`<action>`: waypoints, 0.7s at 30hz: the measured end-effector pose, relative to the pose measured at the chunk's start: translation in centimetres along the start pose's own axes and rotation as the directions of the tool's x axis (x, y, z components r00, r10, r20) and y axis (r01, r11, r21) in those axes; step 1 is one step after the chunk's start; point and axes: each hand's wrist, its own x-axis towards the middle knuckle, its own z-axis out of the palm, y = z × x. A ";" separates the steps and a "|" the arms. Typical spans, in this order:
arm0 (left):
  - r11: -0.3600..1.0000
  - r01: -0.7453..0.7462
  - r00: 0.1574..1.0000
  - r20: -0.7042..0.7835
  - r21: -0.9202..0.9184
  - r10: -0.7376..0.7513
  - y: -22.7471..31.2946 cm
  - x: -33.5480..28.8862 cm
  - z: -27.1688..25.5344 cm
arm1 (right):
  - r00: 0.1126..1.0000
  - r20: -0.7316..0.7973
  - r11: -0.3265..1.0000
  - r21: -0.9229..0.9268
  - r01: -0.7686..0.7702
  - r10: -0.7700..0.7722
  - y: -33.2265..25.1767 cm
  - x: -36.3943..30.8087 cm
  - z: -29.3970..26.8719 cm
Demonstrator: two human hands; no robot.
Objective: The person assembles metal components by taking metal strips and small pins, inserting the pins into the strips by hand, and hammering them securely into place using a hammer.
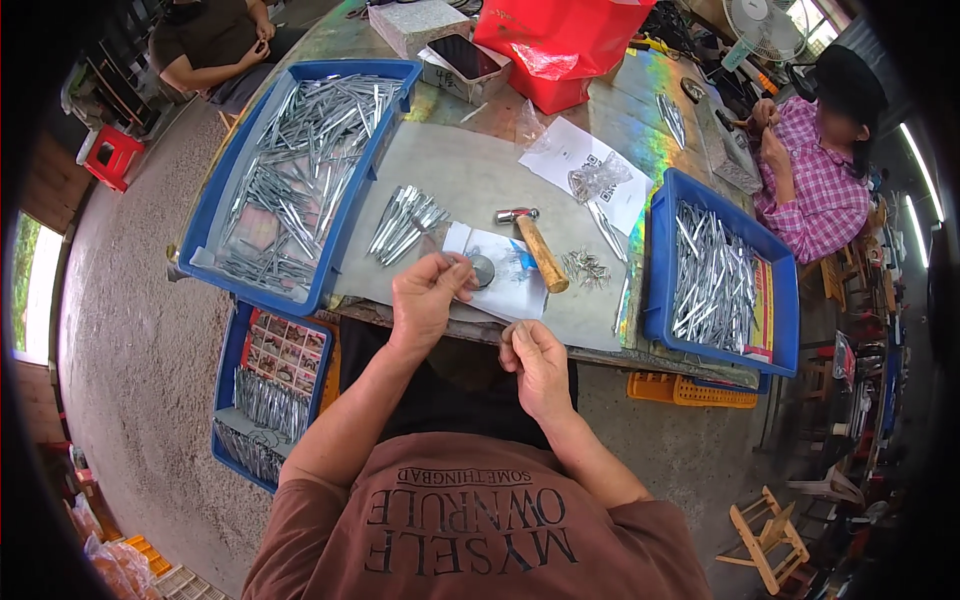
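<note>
My left hand (pixel 428 298) is closed in a pinch at the left edge of a white paper pad (pixel 520 296), beside a round grey metal disc (pixel 482 271). Whatever its fingers hold is too small to name. At the table's front edge, my right hand (pixel 538 366) has its fingers curled together, and their contents are hidden. A small hammer (pixel 540 252) with a wooden handle lies across the pad's right side. Right of it is a little heap of small metal pins (pixel 586 267). A bundle of slender silver metal pieces (pixel 406 224) rests left of the pad.
Blue trays full of similar metal pieces stand at left (pixel 330 250) and right (pixel 652 290). A red bag (pixel 550 45), a phone (pixel 463 56) and a printed sheet (pixel 575 150) lie farther back. A co-worker (pixel 815 190) sits at right; another person (pixel 215 50) sits far left.
</note>
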 end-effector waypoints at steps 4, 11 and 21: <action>0.995 -0.021 1.000 0.017 0.093 0.019 -0.3 1.9 0.3 | 1.000 -0.013 1.000 -0.023 0.014 -0.015 -0.2 -0.6 -0.5; 0.983 -0.027 1.000 0.017 0.180 0.024 -0.4 2.4 0.8 | 1.000 -0.026 0.999 -0.046 -0.017 0.015 -0.1 -1.3 -1.4; 0.958 -0.065 0.998 0.023 0.278 0.061 -0.5 2.5 1.0 | 0.998 -0.060 0.996 -0.087 0.030 -0.035 -0.9 -1.3 -1.9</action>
